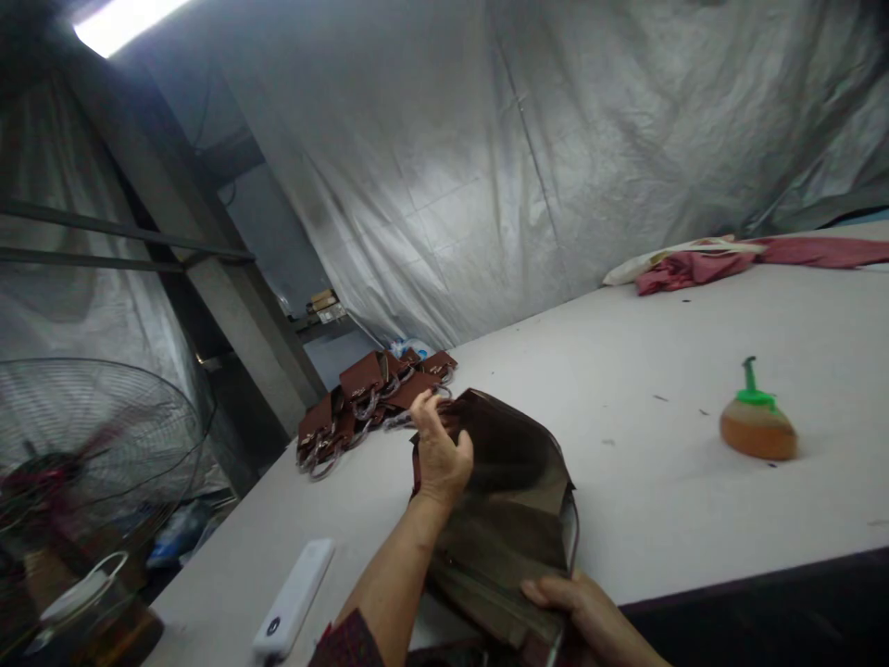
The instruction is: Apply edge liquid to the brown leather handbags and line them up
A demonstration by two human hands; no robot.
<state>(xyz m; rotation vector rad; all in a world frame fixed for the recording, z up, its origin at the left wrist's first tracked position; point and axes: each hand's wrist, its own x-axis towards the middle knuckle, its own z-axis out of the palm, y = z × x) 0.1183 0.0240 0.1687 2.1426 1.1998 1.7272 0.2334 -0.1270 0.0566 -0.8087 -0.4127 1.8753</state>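
Observation:
A dark brown handbag (507, 519) is tilted toward me at the near edge of the table, its mouth and dull brown lining showing. My left hand (443, 459) is against the bag's left side near the rim, thumb apart and fingers stretched upward. It looks open; part of the contact is hidden. At the lower right my right hand (583, 607) grips the bag's edge, thumb on the lining and the other fingers out of sight beneath. Beyond the left hand, several reddish-brown handbags (365, 378) with wrapped handles lie piled at the table's far left.
On the pale table (659, 371) stands a squeeze bottle (757, 431) with a green top and amber liquid. A white power bank (295, 597) lies at left. Pink cloth (701, 269) rests at the back. A fan (90, 445) and a lidded jar (90, 616) are beside the table.

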